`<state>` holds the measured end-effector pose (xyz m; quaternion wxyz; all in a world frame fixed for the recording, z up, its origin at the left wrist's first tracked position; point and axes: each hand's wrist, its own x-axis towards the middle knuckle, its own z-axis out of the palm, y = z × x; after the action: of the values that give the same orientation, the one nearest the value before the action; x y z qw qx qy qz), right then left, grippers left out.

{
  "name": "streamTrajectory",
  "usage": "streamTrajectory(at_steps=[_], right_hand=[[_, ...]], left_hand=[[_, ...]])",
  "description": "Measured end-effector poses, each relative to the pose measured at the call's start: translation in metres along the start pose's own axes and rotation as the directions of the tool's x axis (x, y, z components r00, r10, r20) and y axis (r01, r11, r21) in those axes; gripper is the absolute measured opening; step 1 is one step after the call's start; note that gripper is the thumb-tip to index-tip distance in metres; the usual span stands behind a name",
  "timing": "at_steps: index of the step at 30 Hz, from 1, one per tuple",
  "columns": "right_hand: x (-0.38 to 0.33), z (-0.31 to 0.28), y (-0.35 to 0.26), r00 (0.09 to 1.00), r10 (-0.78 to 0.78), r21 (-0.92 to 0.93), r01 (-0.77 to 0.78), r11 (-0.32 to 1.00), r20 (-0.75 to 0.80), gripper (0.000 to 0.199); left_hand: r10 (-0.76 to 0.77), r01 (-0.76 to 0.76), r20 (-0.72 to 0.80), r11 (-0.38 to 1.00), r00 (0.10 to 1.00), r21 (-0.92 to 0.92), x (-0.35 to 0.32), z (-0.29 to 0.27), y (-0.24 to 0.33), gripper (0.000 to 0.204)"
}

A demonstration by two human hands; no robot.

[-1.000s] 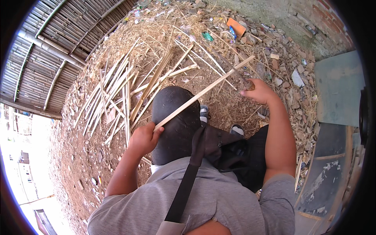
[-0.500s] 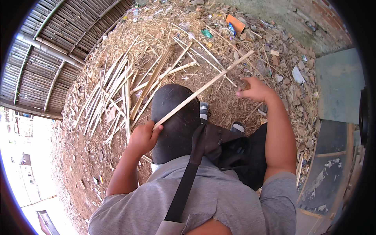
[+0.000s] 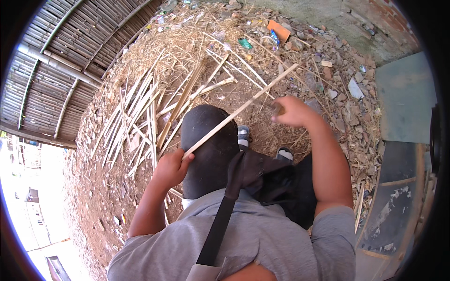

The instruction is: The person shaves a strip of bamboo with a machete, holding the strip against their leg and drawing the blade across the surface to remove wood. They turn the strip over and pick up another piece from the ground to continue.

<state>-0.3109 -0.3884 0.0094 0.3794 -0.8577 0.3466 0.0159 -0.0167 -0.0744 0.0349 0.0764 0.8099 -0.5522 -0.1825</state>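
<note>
My left hand [image 3: 171,167] grips the near end of a long pale bamboo strip [image 3: 234,114]. The strip slants up and to the right over my dark cap [image 3: 208,154], and its far tip hangs above the littered ground. My right hand [image 3: 293,112] is closed around a brownish tool handle [image 3: 278,109], held against the strip about two thirds of the way along. The tool's working end is too blurred to make out. A dark bag [image 3: 265,178] on a black strap [image 3: 218,229] hangs in front of my grey shirt.
A pile of split bamboo strips [image 3: 140,117] lies on the dirt to the left, amid straw and shavings. Behind it stands a bamboo fence [image 3: 61,61]. Rubble and litter [image 3: 337,70] cover the right, with grey metal sheets [image 3: 405,98] at the right edge.
My right hand has slid a little nearer along the strip, toward my head. The left hand and the strip's angle have barely changed.
</note>
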Motion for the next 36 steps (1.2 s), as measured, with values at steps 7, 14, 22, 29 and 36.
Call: streamTrajectory(at_steps=[7, 14, 22, 29, 36], right_hand=[[0.000, 0.000, 0.044, 0.945, 0.228, 0.177, -0.189, 0.966, -0.233, 0.049], [-0.005, 0.020, -0.029, 0.996, -0.076, -0.183, 0.082, 0.980, 0.040, 0.037], [-0.005, -0.017, 0.045, 0.887, 0.331, 0.170, -0.290, 0.942, -0.323, 0.039], [-0.006, 0.017, 0.006, 0.969, 0.031, 0.033, -0.023, 0.999, -0.245, 0.032], [-0.012, -0.012, -0.010, 0.989, 0.148, -0.125, -0.150, 0.981, -0.030, 0.028]], left_hand=[[-0.007, 0.010, 0.059, 0.998, 0.998, -0.057, 0.006, -0.009, 0.003, 0.048], [0.021, -0.020, 0.020, 0.999, 1.000, -0.038, 0.004, 0.000, -0.005, 0.045], [0.005, -0.005, 0.013, 0.999, 1.000, -0.033, 0.006, -0.005, 0.007, 0.048], [0.005, 0.000, 0.056, 0.995, 0.998, -0.101, 0.006, -0.005, 0.000, 0.047], [0.012, -0.009, 0.034, 0.997, 0.999, -0.078, 0.005, -0.002, -0.001, 0.047]])
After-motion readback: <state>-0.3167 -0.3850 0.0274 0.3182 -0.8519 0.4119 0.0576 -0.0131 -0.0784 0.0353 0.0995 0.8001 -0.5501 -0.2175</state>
